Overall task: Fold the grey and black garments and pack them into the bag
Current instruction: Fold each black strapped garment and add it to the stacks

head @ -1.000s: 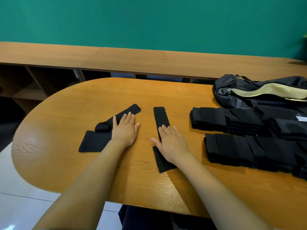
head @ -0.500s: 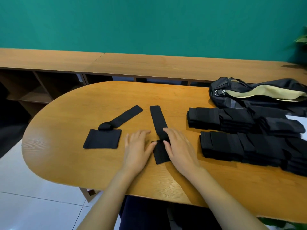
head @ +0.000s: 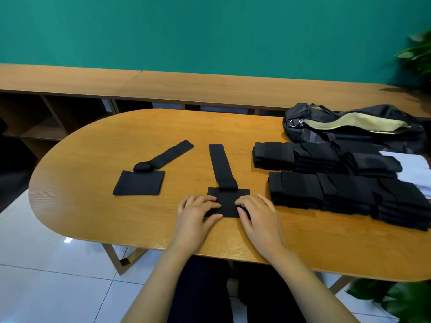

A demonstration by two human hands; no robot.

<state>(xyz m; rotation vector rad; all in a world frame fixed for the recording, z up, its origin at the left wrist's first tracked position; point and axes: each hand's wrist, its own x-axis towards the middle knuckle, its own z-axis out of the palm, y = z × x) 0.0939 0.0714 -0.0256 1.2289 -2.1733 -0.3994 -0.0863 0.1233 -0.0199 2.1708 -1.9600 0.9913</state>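
1. Counting two bare hands, both reaching in from the bottom edge and resting on the near part of the oval wooden table [head: 93,217].
2. Pinching the near black garment [head: 229,201] at its near-left corner with the curled fingers and thumb of the left hand [head: 196,215], and gripping its near-right corner the same way with the right hand [head: 258,217].
3. Counting two loose black garments, each a flat square with a narrow strap. Placing the held one at the table's middle, strap pointing away. Placing the second black garment [head: 140,183] to its left, well apart, strap angling up to the right.
4. Counting two rows of folded black garments on the table's right side: a far row [head: 296,155] and a near row [head: 326,192], lying just beside each other (single pieces blending together, too dark to count).
5. Counting one bag [head: 349,127], black, lying at the far right behind the rows and gaping open on a pale yellow lining. Not making out whether anything is inside.
6. Noting a white sheet [head: 415,164] partly hidden behind the rows and cut off at the right edge.
7. Noting two leafy plants cut off by the frame: one plant at upper right [head: 417,54], blurred, and another plant at lower right [head: 396,301].
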